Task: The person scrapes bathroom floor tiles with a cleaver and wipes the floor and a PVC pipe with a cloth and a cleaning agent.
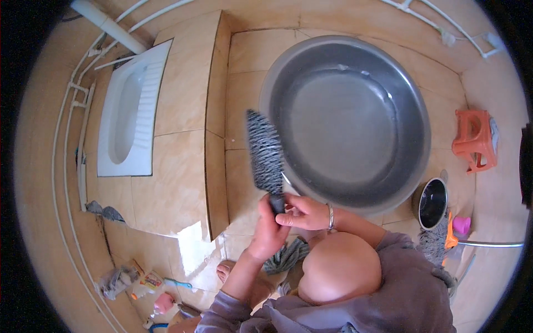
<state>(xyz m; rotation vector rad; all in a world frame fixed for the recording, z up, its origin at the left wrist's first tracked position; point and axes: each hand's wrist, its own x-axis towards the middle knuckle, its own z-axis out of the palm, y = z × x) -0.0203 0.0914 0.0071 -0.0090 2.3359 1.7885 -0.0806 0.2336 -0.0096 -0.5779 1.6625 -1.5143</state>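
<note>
A duster (pixel 265 152) with a long, fuzzy grey-and-black head points up and away in front of me, beside the basin's near left rim. My left hand (pixel 265 230) is closed round its short black handle from the left. From the right, my right hand (pixel 305 213), with a silver bangle at the wrist, closes its fingers on the same handle. A big round grey basin (pixel 272 72) stands on the tiled floor just beyond my hands. Below them, a crumpled grey-green cloth (pixel 286 256) lies between my feet, partly hidden by my knee.
A tiled step (pixel 183 155) with a white squat toilet (pixel 159 72) rises at left. To the right are an orange stool (pixel 473 139), a dark metal pot (pixel 433 204), a grey mop head (pixel 433 244) and a pink cup (pixel 461 225). Small bottles and a turquoise brush (pixel 177 283) lie lower left.
</note>
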